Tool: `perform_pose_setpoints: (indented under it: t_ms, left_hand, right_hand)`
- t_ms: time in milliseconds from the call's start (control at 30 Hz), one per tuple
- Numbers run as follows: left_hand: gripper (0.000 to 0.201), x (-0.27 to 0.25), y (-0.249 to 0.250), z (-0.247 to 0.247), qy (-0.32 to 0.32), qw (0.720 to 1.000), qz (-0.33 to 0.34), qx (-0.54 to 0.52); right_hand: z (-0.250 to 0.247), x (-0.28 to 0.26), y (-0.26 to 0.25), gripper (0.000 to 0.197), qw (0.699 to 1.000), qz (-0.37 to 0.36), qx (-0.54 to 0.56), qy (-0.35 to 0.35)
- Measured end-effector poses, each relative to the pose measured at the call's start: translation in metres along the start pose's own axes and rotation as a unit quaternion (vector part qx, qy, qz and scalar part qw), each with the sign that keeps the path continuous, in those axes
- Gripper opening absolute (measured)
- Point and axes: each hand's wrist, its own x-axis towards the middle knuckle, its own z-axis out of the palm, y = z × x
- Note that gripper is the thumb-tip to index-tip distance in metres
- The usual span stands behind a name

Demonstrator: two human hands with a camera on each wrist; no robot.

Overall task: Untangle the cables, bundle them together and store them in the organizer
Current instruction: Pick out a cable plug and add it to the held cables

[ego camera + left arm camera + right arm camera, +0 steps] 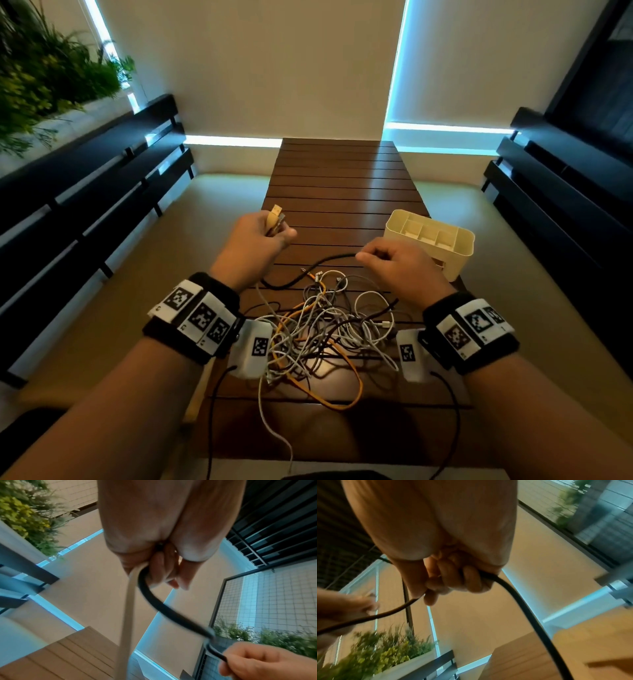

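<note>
My left hand (pixel 255 236) is curled round two cable ends at once: a yellow cable (pixel 275 216) whose plug sticks up out of my fist, and a black cable (pixel 310 269). In the left wrist view my fingers (pixel 162 568) wrap both, the pale one dropping straight down and the black one (pixel 161 605) curving away toward my right hand (pixel 267 661). My right hand (pixel 399 265) pinches the same black cable farther along, thumb and forefinger closed on it; the right wrist view shows the cable (pixel 527 609) running through my curled fingers (pixel 471 578) and out both sides of the hand (pixel 450 561). Between my two hands the black cable sags in a shallow arc.

Taking the organizer (pixel 433 240) as the landmark: it is a cream box with open compartments, standing on the slatted wooden table (pixel 339 178). My right hand hovers just beside its near left corner, and my left hand is well to its left, over the table's left edge. The tangle of cables (pixel 325 329), white, grey, dark and one orange, lies on the table nearer to me than the organizer and to its left, between my wrists. The black cable's slack reaches down to the far edge of that tangle. Which compartment is which I cannot tell; I see no cable in them.
</note>
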Motion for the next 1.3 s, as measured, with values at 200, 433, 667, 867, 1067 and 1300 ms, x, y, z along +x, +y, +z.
perform_pose_setpoints:
  t_ms: [200, 433, 667, 867, 1067, 1300]
  left_hand:
    - [0.023, -0.008, 0.011, 0.028, -0.164, 0.984, 0.066, 0.036]
    - [0.025, -0.006, 0.012, 0.021, -0.075, 0.993, 0.057, -0.077]
    - [0.028, -0.004, 0.014, 0.004, -0.019, 0.986, 0.021, -0.166]
    - [0.011, 0.004, -0.001, 0.004, 0.014, 0.988, 0.0, 0.153]
    - [0.024, -0.007, 0.013, 0.026, -0.082, 0.973, 0.091, 0.195]
    - [0.009, -0.009, 0.012, 0.021, -0.096, 0.977, 0.166, 0.095]
  right_hand:
    - [0.004, 0.012, -0.028, 0.009, 0.992, -0.122, -0.039, -0.002]
    - [-0.001, 0.011, -0.029, 0.005, 0.991, -0.094, 0.077, 0.063]
    - [0.021, -0.004, 0.005, 0.012, 0.984, 0.021, 0.172, 0.039]
    - [0.009, -0.002, 0.006, 0.005, 1.0, -0.017, -0.009, 0.008]
    - [0.016, 0.004, -0.016, 0.012, 0.988, -0.133, -0.081, -0.014]
    - [0.004, 0.005, -0.038, 0.011, 0.983, -0.174, 0.058, 0.016]
